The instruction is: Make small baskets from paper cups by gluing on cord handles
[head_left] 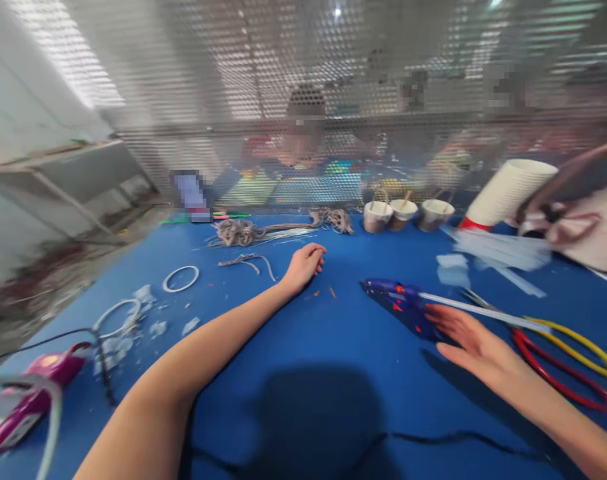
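Observation:
My left hand [306,268] rests on the blue table [293,340] near its middle, fingers curled together; what they hold, if anything, is hidden. At the right, my right hand [466,337] has its fingers apart beside the handle of a dark blue glue gun [400,300]. A long clear glue stick [483,308] sticks out of the gun's back. Scissors with a red handle and a yellow one [573,343] lie right of the gun. Beyond my left hand are grey yarn bundles [238,232] and a loose strand [248,260].
Several cups [377,217] and a leaning paper cup stack [510,190] stand at the back, near clear strips [508,250]. White rings [180,279], a magenta device [43,393] and a phone [192,197] are at left. A black cable crosses the front; a person sits behind the mesh.

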`<action>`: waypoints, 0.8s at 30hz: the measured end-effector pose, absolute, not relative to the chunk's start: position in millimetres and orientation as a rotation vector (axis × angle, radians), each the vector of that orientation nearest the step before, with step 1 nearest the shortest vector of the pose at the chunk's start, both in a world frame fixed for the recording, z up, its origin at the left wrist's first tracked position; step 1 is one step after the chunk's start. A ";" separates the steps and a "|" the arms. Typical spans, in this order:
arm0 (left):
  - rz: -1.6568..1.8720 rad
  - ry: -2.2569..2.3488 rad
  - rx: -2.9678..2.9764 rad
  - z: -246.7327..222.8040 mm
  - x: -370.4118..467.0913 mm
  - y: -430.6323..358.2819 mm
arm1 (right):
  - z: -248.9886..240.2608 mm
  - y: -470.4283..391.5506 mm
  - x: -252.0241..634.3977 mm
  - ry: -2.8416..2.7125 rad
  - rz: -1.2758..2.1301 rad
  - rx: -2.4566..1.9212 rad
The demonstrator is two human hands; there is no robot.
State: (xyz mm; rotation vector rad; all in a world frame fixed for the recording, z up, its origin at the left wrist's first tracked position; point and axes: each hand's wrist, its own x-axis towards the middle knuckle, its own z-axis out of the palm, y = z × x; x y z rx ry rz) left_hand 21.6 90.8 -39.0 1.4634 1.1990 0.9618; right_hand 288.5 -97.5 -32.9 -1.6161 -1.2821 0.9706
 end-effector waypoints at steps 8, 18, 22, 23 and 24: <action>1.013 1.167 1.447 -33.4 22.4 92.5 | -19.8 -77.3 267.5 -1.549 0.864 -1.883; 1.044 1.167 1.446 -29.6 22.5 90.0 | -27.9 -52.4 241.1 -1.557 0.693 -1.727; 1.051 1.172 1.468 -29.9 22.0 91.4 | -32.5 -48.0 235.8 -1.484 0.595 -1.712; 1.050 1.174 1.476 -30.3 21.9 91.9 | -34.5 -47.2 235.0 -1.474 0.585 -1.703; 1.049 1.176 1.485 -30.6 21.9 92.3 | -36.8 -46.5 234.4 -1.469 0.584 -1.693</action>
